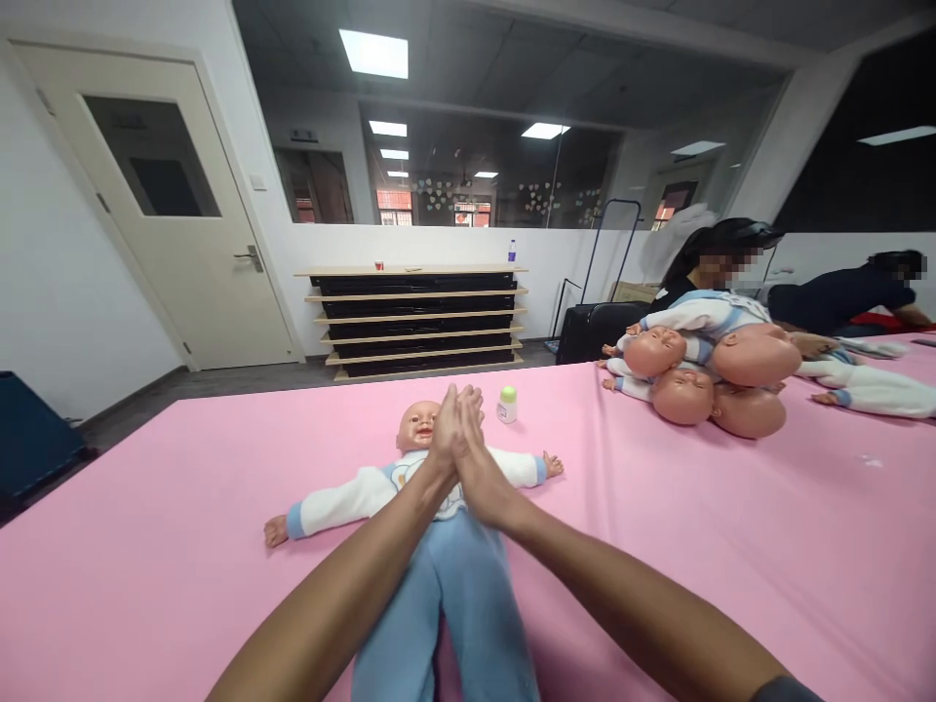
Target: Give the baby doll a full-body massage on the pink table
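Note:
A baby doll (420,429) in a white top and light blue trousers lies on its back, arms spread wide, on the pink table (219,458). Above its chest, my left hand (444,434) and my right hand (472,444) are pressed palm to palm, fingers stretched out and pointing away from me. Nothing shows between the palms. They hide part of the doll's face and chest. Just beyond my right hand stands a small white bottle with a green cap (507,405).
Several dolls (683,395) lie piled at the right, near a person (713,258). Farther right another person (840,292) leans over the table. A low stack of boards (416,322) stands by the back wall, with a drink bottle (512,252) on it. A door (146,205) is at the left.

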`<state>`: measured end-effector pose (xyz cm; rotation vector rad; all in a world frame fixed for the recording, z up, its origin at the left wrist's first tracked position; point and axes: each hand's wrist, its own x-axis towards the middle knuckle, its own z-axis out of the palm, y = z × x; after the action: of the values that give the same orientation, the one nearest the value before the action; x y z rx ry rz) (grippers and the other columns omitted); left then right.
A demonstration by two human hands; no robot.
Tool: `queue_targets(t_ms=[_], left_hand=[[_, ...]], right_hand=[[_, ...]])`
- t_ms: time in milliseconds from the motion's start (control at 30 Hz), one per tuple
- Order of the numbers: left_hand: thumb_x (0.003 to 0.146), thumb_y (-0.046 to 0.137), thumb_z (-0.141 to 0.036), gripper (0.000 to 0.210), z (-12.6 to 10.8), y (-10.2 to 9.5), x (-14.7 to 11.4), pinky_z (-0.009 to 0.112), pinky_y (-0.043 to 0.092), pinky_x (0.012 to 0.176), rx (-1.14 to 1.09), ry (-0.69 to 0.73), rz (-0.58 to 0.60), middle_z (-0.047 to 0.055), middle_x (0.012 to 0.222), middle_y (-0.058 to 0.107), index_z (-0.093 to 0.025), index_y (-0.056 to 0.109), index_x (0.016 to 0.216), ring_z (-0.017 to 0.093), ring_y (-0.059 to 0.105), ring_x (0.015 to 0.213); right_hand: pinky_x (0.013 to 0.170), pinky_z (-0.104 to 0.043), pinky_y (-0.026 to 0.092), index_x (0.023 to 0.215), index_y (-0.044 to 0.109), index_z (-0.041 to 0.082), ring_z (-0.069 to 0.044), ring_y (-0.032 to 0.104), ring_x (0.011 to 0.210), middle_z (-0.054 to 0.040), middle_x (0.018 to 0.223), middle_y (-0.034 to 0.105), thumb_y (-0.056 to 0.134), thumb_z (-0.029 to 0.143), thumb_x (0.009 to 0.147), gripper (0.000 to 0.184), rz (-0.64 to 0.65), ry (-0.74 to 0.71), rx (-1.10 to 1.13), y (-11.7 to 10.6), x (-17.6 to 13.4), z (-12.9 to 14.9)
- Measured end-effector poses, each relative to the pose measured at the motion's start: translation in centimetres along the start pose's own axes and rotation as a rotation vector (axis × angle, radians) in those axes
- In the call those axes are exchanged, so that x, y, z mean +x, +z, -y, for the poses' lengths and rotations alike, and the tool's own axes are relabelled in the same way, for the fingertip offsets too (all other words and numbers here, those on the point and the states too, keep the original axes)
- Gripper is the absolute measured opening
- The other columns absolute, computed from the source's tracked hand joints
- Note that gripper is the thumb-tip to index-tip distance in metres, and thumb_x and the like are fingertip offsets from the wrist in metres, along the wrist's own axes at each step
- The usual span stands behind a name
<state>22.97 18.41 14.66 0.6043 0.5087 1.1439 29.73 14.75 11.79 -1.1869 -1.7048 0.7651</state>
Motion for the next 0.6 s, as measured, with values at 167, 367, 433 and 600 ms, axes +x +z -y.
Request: queue_targets(t_ms=[167, 367, 433, 600], left_hand=[[0.096, 0.036, -0.05, 0.056, 0.8, 0.9, -3.2, 0.033, 0.027, 0.117, -0.019, 0.078, 0.079, 0.009, 0.149, 0.041, -0.018, 0.047, 0.139, 0.019, 0.032, 0.141], [0.098, 0.034, -0.043, 0.047, 1.8, -0.5, -6.6, 0.034, 0.028, 0.117, 0.078, 0.041, -0.02, 0.008, 0.145, 0.046, -0.019, 0.055, 0.132, 0.018, 0.032, 0.141], [0.095, 0.044, -0.039, 0.04, 1.3, -1.8, -8.9, 0.036, 0.031, 0.115, 0.201, 0.133, 0.052, 0.009, 0.138, 0.054, -0.019, 0.061, 0.126, 0.022, 0.039, 0.138], [0.083, 0.062, -0.031, 0.027, -1.5, -5.8, -12.7, 0.039, 0.037, 0.107, 0.874, 0.486, -0.047, 0.009, 0.118, 0.065, -0.021, 0.069, 0.107, 0.028, 0.055, 0.117]], right_hand=[[0.122, -0.045, -0.004, 0.153, -0.004, 0.027, -0.016, -0.014, 0.147, 0.0045, 0.16, -0.009, 0.013, 0.062, 0.096, 0.07, -0.096, 0.027, 0.011, -0.1, -2.2, 2.3], [0.123, -0.043, 0.002, 0.154, 0.002, 0.03, -0.015, -0.009, 0.147, 0.0067, 0.16, -0.005, 0.018, 0.06, 0.097, 0.066, -0.012, -0.047, 0.059, 0.7, -5.0, 2.9], [0.123, -0.044, 0.008, 0.154, 0.01, 0.026, -0.017, 0.002, 0.148, 0.0016, 0.161, 0.006, 0.019, 0.06, 0.097, 0.067, -0.076, 0.004, 0.065, 0.3, -5.1, 1.8], [0.115, -0.045, 0.031, 0.14, 0.047, 0.022, -0.024, 0.042, 0.135, -0.0072, 0.143, 0.049, 0.034, 0.05, 0.097, 0.053, -0.063, 0.009, -0.057, -0.3, -4.6, -0.8]])
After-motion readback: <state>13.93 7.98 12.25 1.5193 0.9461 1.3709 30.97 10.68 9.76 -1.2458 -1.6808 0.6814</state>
